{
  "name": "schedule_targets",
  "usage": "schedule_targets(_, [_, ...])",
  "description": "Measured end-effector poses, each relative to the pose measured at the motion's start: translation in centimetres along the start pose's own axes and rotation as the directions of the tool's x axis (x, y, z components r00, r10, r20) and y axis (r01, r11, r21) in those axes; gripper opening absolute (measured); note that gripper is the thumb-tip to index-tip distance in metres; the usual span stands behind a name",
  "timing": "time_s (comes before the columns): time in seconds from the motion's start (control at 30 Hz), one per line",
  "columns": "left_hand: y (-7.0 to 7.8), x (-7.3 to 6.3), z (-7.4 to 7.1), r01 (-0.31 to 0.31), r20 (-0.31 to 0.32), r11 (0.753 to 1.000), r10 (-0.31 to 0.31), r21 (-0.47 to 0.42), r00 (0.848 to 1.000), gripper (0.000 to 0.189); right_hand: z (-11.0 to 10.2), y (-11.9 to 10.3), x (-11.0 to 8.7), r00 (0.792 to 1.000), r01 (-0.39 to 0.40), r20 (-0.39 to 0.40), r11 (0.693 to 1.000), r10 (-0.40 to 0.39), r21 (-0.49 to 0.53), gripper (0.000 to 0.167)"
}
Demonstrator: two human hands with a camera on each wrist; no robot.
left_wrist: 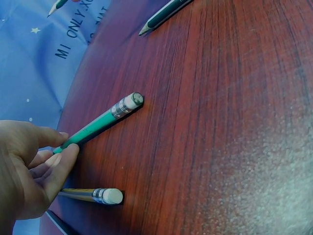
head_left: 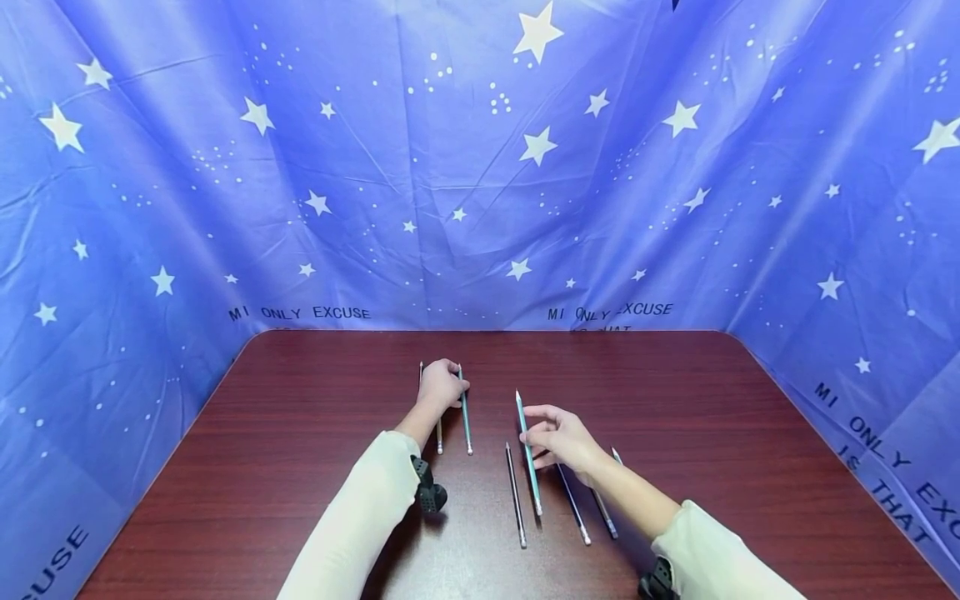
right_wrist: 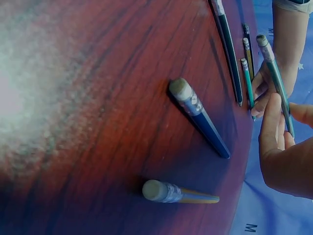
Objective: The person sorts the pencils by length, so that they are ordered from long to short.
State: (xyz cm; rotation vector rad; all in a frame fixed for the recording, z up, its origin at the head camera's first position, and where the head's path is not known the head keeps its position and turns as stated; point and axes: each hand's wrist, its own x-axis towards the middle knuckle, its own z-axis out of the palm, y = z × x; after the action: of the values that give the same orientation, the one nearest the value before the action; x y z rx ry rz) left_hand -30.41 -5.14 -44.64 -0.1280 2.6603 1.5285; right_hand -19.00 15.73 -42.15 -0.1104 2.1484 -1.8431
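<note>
Toward the back of the table, my left hand (head_left: 441,385) pinches a green pencil (left_wrist: 95,126) between thumb and fingers; its eraser end lies at the tabletop. Just beside that hand lies a yellow-striped pencil (left_wrist: 80,194), with a dark pencil (left_wrist: 59,223) further over, mostly hidden. My right hand (head_left: 564,437) holds another green pencil (head_left: 529,458) by thumb and fingers, raised above the table in the right wrist view. Left of it lies a black pencil (head_left: 516,496). A dark blue pencil (head_left: 574,507) and a yellow-striped pencil (right_wrist: 198,196) lie partly under the right hand and forearm.
The pencils lie on a dark red wood-grain table (head_left: 300,500). A blue star-print cloth (head_left: 465,167) hangs behind it and along both sides. A small black camera (head_left: 430,486) sits on the left wrist, another (head_left: 657,581) on the right.
</note>
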Motion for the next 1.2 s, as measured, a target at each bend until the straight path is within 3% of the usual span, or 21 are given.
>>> schedule_targets(0.53, [0.0, 0.0, 0.3, -0.005, -0.012, 0.99, 0.007, 0.143, 1.0, 0.034, -0.5, -0.9, 2.0, 0.998, 0.002, -0.062, 0.999, 0.0, 0.042, 0.052])
schedule_targets(1.2, [0.0, -0.2, 0.4, -0.033, -0.012, 0.979, 0.036, 0.199, 0.999, 0.034, 0.2, -2.1, 4.8, 0.994, -0.003, -0.108, 0.999, 0.006, 0.034, 0.049])
